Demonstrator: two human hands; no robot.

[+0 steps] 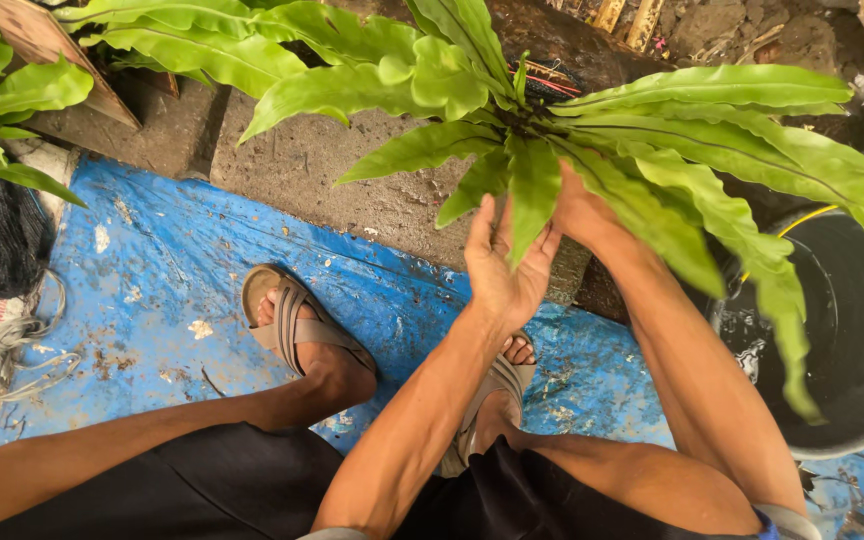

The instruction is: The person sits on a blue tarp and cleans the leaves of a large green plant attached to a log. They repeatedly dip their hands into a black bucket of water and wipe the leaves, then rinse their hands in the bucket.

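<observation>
A: Both hands are in at the fern (512, 140), which sits on the concrete ledge (312, 170) above the blue tarp (172, 280).

B: The left hand (500, 268) is palm up with its fingers loosely spread under a drooping frond, cradling it, not clamped.

A: And the right hand (580, 212)?

B: It's buried in the leaves, so I can't tell about its fingers.

A: Those fronds look soft and floppy and likely tear easily. I'd grip low at the firm crown.

B: A dark tub of water (852, 330) sits just beside.
</observation>
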